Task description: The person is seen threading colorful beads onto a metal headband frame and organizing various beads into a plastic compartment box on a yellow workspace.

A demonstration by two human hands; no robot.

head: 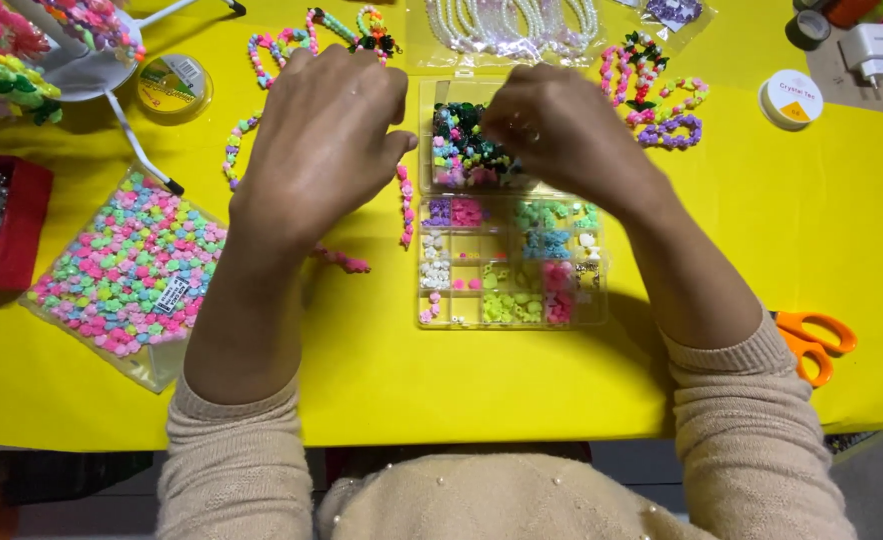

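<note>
You have two spools of thread (174, 85), one compartment box (510, 262), one bag of beads (127, 265), one pair of scissors (814, 340).

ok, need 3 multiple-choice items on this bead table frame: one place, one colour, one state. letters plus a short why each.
1. Where do the orange scissors lie?
A. right of the clear bead organiser box
B. inside the red tray
C. on the bag of beads

2. What colour is the table cover?
A. white
B. yellow
C. blue

3. How does the right hand stand?
A. flat on the cover, far from the box
B. wrapped round the scissors
C. fingers bunched over the box's far compartment

Answers:
1 A: the scissors sit at the right edge, beyond the right forearm.
2 B: yellow shows all around the things.
3 C: the fingertips gather above the dark and mixed beads; the left hand hovers beside it.
</note>
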